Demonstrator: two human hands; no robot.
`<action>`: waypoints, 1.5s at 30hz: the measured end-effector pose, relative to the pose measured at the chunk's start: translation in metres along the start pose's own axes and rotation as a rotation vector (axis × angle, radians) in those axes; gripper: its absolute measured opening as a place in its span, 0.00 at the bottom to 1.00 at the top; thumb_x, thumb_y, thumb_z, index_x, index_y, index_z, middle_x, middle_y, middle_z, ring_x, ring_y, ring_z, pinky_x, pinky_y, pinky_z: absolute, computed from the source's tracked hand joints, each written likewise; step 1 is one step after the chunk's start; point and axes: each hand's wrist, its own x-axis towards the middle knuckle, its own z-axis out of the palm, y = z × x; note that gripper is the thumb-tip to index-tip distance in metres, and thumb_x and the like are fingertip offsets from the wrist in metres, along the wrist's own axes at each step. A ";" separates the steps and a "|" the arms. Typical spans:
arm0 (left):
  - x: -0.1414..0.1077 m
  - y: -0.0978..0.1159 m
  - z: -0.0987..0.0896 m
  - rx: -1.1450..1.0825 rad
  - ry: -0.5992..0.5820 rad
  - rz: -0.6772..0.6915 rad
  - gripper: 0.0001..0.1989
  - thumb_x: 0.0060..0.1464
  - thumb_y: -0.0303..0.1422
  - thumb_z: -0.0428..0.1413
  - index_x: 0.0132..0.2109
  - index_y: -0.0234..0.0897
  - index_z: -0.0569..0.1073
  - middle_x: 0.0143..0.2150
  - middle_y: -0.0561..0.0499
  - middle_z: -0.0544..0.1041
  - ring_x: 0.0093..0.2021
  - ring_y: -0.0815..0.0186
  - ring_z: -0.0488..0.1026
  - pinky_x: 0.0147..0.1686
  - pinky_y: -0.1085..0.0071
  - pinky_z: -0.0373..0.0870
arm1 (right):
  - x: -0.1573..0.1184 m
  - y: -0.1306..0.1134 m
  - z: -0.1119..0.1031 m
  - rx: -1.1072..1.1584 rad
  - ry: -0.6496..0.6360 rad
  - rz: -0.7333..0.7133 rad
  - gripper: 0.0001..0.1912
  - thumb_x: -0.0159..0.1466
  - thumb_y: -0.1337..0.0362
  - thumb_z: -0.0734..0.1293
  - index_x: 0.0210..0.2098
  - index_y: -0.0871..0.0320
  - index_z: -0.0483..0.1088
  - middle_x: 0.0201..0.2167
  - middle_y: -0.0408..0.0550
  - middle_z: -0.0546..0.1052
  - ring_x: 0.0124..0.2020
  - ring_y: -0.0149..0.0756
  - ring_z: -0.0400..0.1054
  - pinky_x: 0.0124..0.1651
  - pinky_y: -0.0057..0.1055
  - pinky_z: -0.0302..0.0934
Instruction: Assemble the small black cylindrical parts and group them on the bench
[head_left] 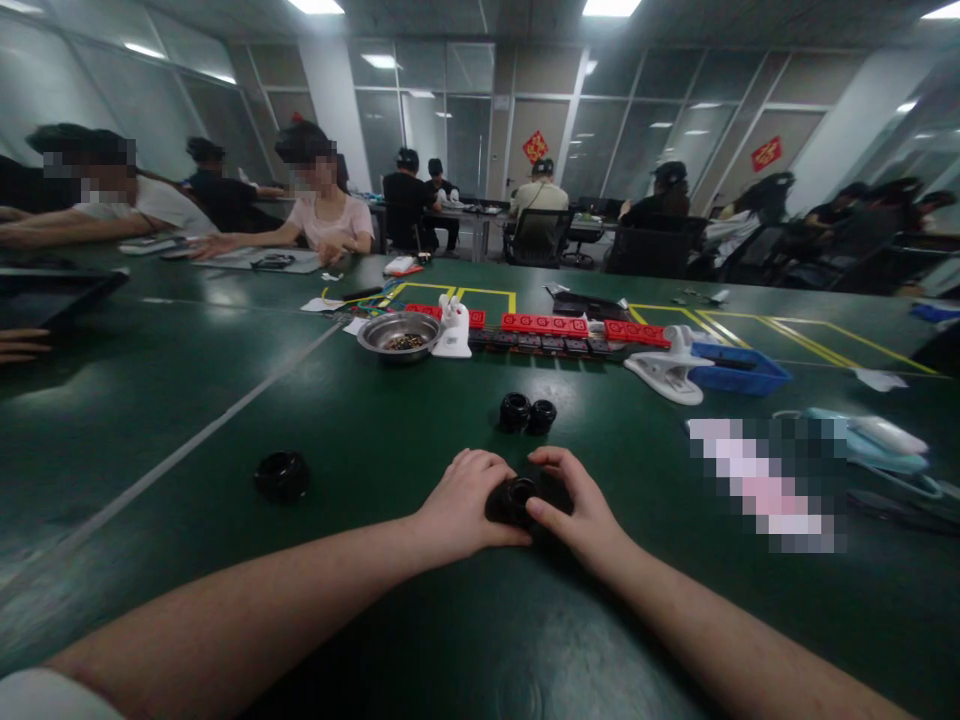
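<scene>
My left hand (469, 497) is closed around a glossy black ring-shaped piece (512, 500), low over the green table. From the other side, my right hand (574, 503) reaches in with thumb and fingers apart, its thumb tip against the same piece. The dark space between the right fingers is hard to read. Just beyond my hands, two similar black rings (516, 411) (543, 415) stand side by side. Another black ring (282, 475) lies alone to the left. Whether these are rolls or small tyres I cannot make out.
Across the table stand a metal bowl (399, 337) of small parts, red trays (544, 325), white clip stands (452, 330) (673, 366) and a blue bin (739, 368). A blurred-out item (761, 485) and a pale blue item (874, 440) lie right. Other people sit beyond.
</scene>
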 end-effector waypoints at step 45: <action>0.005 -0.012 -0.007 -0.004 -0.064 0.038 0.20 0.41 0.44 0.59 0.41 0.40 0.69 0.45 0.49 0.68 0.48 0.58 0.63 0.55 0.53 0.48 | -0.001 -0.004 -0.006 0.102 -0.200 -0.004 0.24 0.57 0.60 0.62 0.53 0.54 0.56 0.53 0.51 0.60 0.55 0.43 0.53 0.56 0.44 0.47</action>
